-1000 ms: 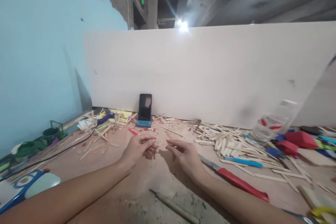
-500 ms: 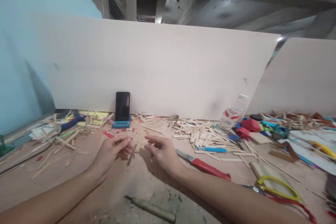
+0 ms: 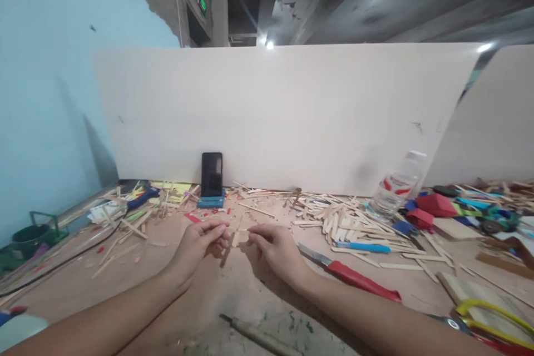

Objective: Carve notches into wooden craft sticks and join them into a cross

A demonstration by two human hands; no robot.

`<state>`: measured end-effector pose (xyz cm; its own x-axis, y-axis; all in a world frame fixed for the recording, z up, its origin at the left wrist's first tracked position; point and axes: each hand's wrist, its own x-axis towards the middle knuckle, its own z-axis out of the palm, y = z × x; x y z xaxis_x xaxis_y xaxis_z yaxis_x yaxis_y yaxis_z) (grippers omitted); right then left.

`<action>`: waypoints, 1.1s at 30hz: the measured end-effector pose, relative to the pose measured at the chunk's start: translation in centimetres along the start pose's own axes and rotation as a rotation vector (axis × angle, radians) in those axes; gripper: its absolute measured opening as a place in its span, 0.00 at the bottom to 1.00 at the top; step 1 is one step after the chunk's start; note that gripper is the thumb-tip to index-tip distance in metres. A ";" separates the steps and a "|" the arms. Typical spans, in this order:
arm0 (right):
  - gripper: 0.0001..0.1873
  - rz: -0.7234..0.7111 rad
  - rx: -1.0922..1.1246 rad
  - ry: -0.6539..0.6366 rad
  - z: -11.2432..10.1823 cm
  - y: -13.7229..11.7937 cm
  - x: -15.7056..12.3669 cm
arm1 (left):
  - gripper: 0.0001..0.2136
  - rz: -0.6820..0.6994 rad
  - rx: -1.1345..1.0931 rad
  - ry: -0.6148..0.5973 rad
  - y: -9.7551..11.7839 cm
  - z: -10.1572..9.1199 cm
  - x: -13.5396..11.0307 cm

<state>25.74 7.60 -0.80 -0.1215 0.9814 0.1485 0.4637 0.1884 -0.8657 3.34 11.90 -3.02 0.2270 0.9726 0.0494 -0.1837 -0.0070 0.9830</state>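
Observation:
Between my hands is a small piece made of crossed thin wooden sticks (image 3: 236,239), with one stick slanting down toward me. My right hand (image 3: 277,247) pinches the end of its short crosswise stick between thumb and forefinger. Just left of the piece, my left hand (image 3: 205,238) is closed, thumb against forefinger with the other fingers curled. Whatever lies in that pinch is too small or hidden to make out. A carving tool (image 3: 258,336) with a pale handle lies on the table nearer to me.
Right of my right hand lie a red-handled knife (image 3: 362,281), a blue pen-like tool (image 3: 362,247), piled craft sticks (image 3: 340,221) and yellow-handled scissors (image 3: 492,311). A leaning bottle (image 3: 396,186), a phone (image 3: 212,174) and a blue glue gun (image 3: 142,197) stand or lie farther back.
The view has swung slightly left, so everything sits farther right. My right thumb and forefinger have closed on the crosswise stick. My left hand keeps its closed shape.

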 end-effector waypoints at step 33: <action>0.18 0.032 -0.110 -0.005 0.2 -0.7 -0.7 | 0.12 -0.076 -0.017 -0.019 0.3 0.0 -0.4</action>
<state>25.30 6.82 -0.39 -0.1097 0.9869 0.1186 0.5612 0.1600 -0.8121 3.17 11.53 -2.71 0.2590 0.9656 -0.0213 -0.1815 0.0703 0.9809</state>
